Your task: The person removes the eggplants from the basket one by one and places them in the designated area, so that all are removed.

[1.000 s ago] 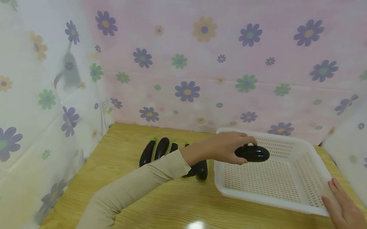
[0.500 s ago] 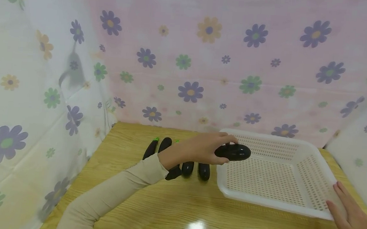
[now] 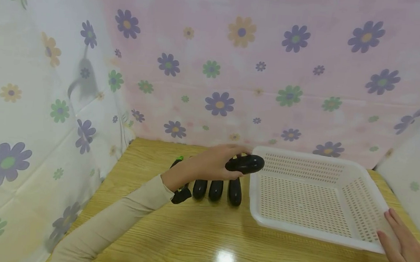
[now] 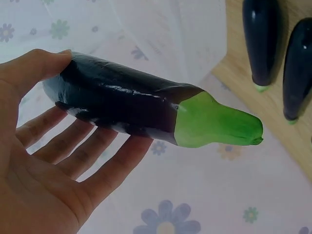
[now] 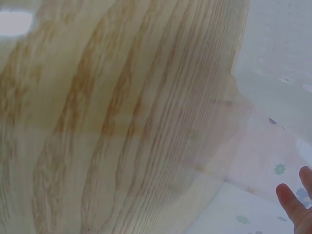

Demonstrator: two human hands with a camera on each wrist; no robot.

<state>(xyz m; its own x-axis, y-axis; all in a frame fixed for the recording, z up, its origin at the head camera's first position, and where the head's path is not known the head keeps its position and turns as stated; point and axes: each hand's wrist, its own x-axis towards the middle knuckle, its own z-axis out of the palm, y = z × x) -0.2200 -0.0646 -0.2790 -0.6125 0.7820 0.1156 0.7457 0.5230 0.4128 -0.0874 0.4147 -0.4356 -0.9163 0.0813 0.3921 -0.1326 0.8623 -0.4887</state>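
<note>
My left hand (image 3: 213, 162) holds a glossy dark purple eggplant (image 3: 248, 164), raised near the basket's left rim. In the left wrist view, thumb above and fingers below grip the blunt end of this eggplant (image 4: 122, 97), leaving its green stem cap pointing away. The white plastic basket (image 3: 316, 235) has slotted walls and a floor with nothing lying on it. At its right end, my right hand (image 3: 408, 249) touches the rim with extended fingers. Only two fingertips of the right hand (image 5: 295, 204) show in the right wrist view.
Several eggplants (image 3: 234, 192) lie side by side on the wood-grain table (image 3: 172, 235), left of the basket, partly hidden by the left arm. Flower-print cloth (image 3: 237, 67) hangs behind and at both sides of the table.
My left hand has moved left with the eggplant, from over the basket to beside its left rim, above the row. The right hand stays at the basket's right end.
</note>
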